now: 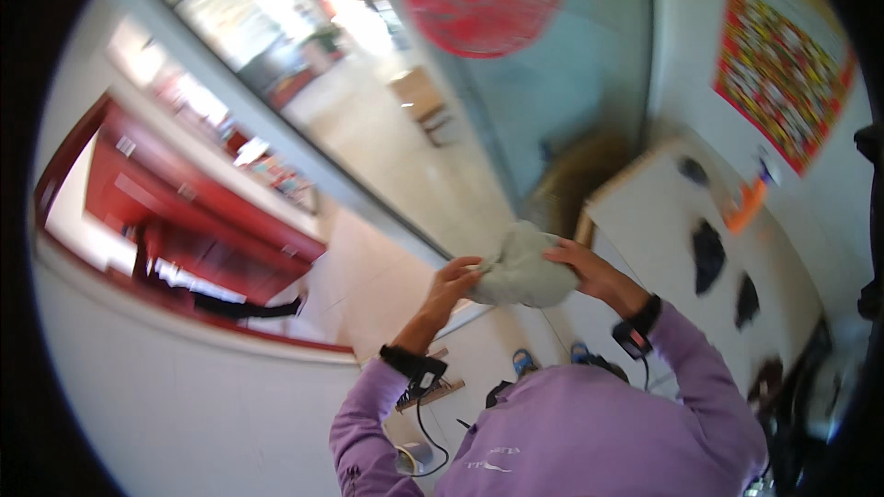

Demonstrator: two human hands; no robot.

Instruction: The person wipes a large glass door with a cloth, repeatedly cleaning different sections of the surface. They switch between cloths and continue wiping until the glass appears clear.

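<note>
A light grey-green bundle of cloth [528,269] is held out in front of me, above the tiled floor. The fingers of my left hand [456,279] grip its left edge. On the other side, my right hand [577,259] pinches the bundle near its upper right edge. The cloth looks crumpled and rounded; its exact kind cannot be told. Both forearms wear black wrist bands with small cabled devices, over purple sleeves.
To the right a pale table [649,221] bears several dark items and an orange spray bottle [748,203]. A glass door [566,83] with a red disc stands ahead. A dark red cabinet [200,200] is at left. Below stands a small rack [435,393].
</note>
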